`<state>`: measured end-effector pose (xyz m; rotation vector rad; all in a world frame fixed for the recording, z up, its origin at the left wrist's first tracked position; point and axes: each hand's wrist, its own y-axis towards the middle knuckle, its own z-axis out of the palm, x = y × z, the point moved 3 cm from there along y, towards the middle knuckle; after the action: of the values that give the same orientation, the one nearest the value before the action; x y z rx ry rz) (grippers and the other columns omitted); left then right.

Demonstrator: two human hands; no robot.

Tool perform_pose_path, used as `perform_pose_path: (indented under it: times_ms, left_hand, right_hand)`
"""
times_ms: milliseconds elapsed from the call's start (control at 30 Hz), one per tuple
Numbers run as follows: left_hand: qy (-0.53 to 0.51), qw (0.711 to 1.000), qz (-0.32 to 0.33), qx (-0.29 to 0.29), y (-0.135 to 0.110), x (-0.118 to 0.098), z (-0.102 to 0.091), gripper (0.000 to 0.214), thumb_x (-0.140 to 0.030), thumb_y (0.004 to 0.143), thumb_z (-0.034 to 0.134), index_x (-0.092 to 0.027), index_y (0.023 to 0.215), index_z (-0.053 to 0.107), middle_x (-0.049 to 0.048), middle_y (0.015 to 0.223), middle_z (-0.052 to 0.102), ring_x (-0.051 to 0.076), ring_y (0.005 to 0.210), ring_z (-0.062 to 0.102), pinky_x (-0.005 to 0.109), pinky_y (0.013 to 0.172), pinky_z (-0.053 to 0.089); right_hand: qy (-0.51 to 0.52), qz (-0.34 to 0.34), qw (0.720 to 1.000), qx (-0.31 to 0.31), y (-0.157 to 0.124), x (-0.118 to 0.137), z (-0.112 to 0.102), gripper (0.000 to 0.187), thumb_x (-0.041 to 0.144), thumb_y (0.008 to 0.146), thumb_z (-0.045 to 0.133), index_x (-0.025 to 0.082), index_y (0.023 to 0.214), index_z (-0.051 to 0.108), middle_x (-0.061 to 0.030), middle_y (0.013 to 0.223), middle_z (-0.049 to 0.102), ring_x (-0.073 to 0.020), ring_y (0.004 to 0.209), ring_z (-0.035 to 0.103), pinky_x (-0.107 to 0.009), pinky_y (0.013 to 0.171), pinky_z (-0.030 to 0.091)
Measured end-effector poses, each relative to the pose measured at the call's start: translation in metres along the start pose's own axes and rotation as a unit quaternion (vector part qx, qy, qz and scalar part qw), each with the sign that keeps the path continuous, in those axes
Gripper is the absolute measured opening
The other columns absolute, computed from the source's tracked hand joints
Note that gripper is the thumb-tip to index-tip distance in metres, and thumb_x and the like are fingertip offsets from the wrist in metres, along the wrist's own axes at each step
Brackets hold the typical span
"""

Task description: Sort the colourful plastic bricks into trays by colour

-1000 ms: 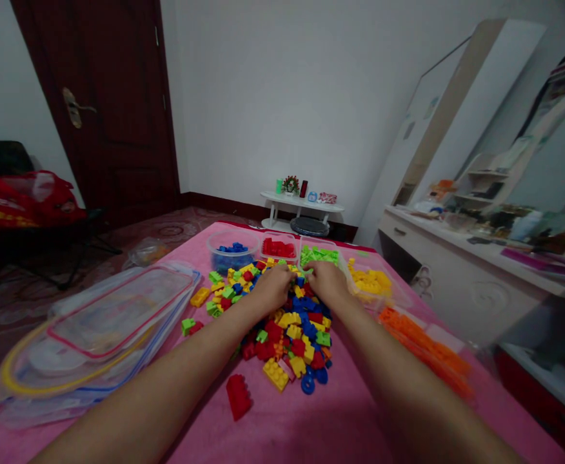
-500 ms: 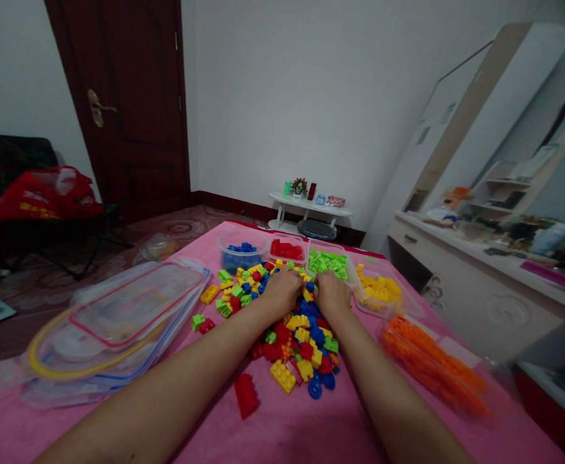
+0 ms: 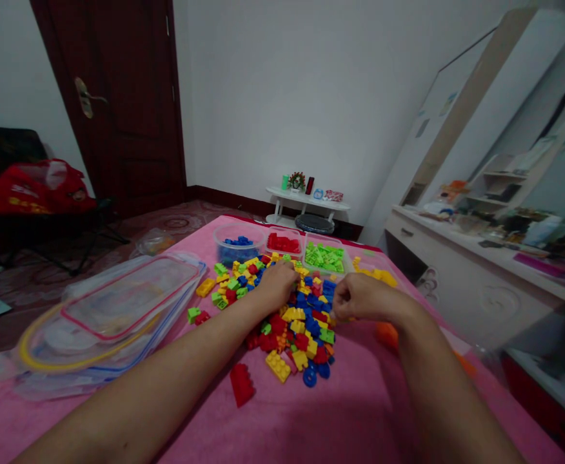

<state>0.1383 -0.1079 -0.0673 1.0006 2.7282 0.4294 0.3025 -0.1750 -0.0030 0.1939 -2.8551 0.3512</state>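
A mixed pile of toy building bricks in yellow, blue, red and green lies on the pink cloth. My left hand rests on the far part of the pile with fingers curled down; its fingertips and anything in them are hidden. My right hand is closed at the pile's right edge, in front of the tub of yellow bricks; what it pinches cannot be made out. One red brick lies apart near me. Beyond the pile stand tubs of blue bricks, red bricks and green bricks.
Stacked clear lids with coloured rims lie at the left of the pink cloth. Orange pieces are partly behind my right arm. A dresser stands on the right, a low white table by the wall.
My right hand has come away from the pile's far middle, moving right and towards me, and now hides part of the yellow tub. My left hand stays on the pile. The view has shifted slightly.
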Motion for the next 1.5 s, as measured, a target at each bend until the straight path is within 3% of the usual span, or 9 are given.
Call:
perform_pose_path:
  times_ms: [133,367,600,733,867,933,1133,1267,1500]
  left_hand:
    - [-0.007,1.000,-0.010,0.005,-0.001,0.002,0.001,0.027,-0.020,0.077,0.053,-0.025,0.099,0.069,0.0071,0.098,0.060,0.021,0.088,0.059,0.031,0.073,0.046]
    - [-0.008,1.000,-0.017,0.007,-0.001,0.005,0.002,0.026,-0.022,0.078,0.053,-0.025,0.098,0.069,0.0069,0.095,0.061,0.021,0.089,0.060,0.030,0.074,0.046]
    - [-0.007,0.999,-0.033,0.005,-0.001,0.005,-0.003,0.023,-0.022,0.079,0.050,-0.022,0.091,0.069,0.0084,0.093,0.065,0.023,0.088,0.061,0.032,0.074,0.047]
    - [-0.023,0.999,-0.041,0.008,-0.002,0.004,-0.002,0.023,-0.020,0.076,0.053,-0.022,0.093,0.068,0.0085,0.094,0.066,0.023,0.092,0.061,0.032,0.078,0.046]
    - [-0.055,0.997,-0.054,-0.003,-0.001,0.007,-0.003,0.021,-0.017,0.073,0.055,-0.020,0.088,0.069,0.0083,0.090,0.067,0.023,0.089,0.062,0.032,0.076,0.046]
    - [-0.091,0.994,-0.061,-0.024,0.002,0.010,-0.010,0.020,-0.016,0.070,0.056,-0.020,0.085,0.069,0.0060,0.083,0.068,0.021,0.082,0.062,0.030,0.072,0.047]
    - [-0.324,0.932,-0.069,-0.149,0.011,0.018,-0.049,0.016,-0.023,0.068,0.063,-0.013,0.081,0.067,0.0030,0.073,0.067,0.012,0.063,0.059,0.022,0.060,0.045]
    - [-0.442,0.886,-0.031,-0.139,0.013,0.010,-0.057,0.021,-0.025,0.067,0.066,-0.010,0.082,0.067,0.0046,0.074,0.068,0.011,0.064,0.060,0.021,0.060,0.047]
    - [-0.347,0.936,0.008,-0.052,0.009,0.000,-0.040,0.018,-0.015,0.071,0.055,-0.014,0.078,0.072,0.0015,0.070,0.070,0.012,0.064,0.061,0.020,0.060,0.045]
  right_hand:
    - [-0.025,0.025,0.997,0.074,-0.013,0.017,0.015,0.006,0.020,0.053,0.068,0.018,0.058,0.067,0.0003,0.051,0.059,-0.0117,0.046,0.051,-0.021,0.043,0.032]
    - [-0.174,0.022,0.984,0.007,-0.007,0.045,0.027,0.014,0.019,0.048,0.070,0.017,0.061,0.066,-0.0043,0.060,0.062,-0.0166,0.054,0.054,-0.025,0.048,0.036]
    - [0.087,-0.029,0.992,-0.090,0.003,0.010,0.003,0.018,0.033,0.063,0.063,0.016,0.057,0.061,0.0016,0.047,0.052,-0.0093,0.044,0.045,-0.020,0.041,0.028]
    - [0.431,-0.026,0.880,-0.198,0.019,0.004,0.004,0.026,0.040,0.069,0.062,0.016,0.064,0.056,0.0038,0.045,0.050,-0.0065,0.038,0.041,-0.018,0.037,0.028]
    - [0.708,0.007,0.692,-0.143,0.034,0.006,0.023,0.018,0.033,0.074,0.060,0.017,0.073,0.053,0.0011,0.053,0.057,-0.0064,0.039,0.045,-0.016,0.037,0.033]
    - [0.760,0.017,0.639,-0.117,0.038,0.007,0.029,0.012,0.027,0.078,0.055,0.017,0.075,0.051,0.0000,0.056,0.059,-0.0064,0.040,0.047,-0.015,0.037,0.035]
    - [0.791,0.035,0.597,-0.128,0.044,0.005,0.038,0.006,0.014,0.079,0.052,0.016,0.074,0.049,-0.0006,0.057,0.058,-0.0067,0.042,0.049,-0.015,0.038,0.038]
    - [0.799,0.020,0.594,-0.095,0.043,0.014,0.043,0.005,0.014,0.079,0.052,0.017,0.075,0.050,0.0025,0.053,0.054,-0.0093,0.045,0.053,-0.017,0.040,0.044]
    - [0.803,-0.036,0.593,-0.044,0.043,0.032,0.048,0.015,0.024,0.077,0.063,0.016,0.086,0.055,0.0020,0.062,0.058,-0.0040,0.043,0.048,-0.009,0.032,0.029]
